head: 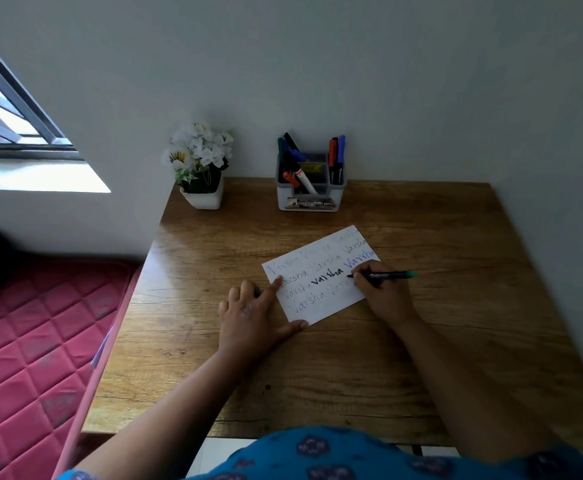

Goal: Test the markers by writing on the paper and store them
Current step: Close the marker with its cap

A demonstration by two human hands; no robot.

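A white sheet of paper [321, 299] lies tilted on the wooden desk [352, 368], covered with rows of handwritten words in several colours. My right hand [385, 296] is shut on a black marker with a teal end [387, 274], its tip touching the paper right of a bold black word. My left hand [252, 317] rests flat on the desk, forefinger and thumb pressing the paper's left edge, with a small dark object, perhaps a cap, tucked under its curled fingers. A grey-and-white marker holder [309, 197] with several markers stands at the back of the desk.
A white pot of white artificial flowers [200, 168] stands at the desk's back left corner. A wall runs behind and to the right of the desk. A red quilted mattress [33, 341] lies left of the desk, below a window [9, 109].
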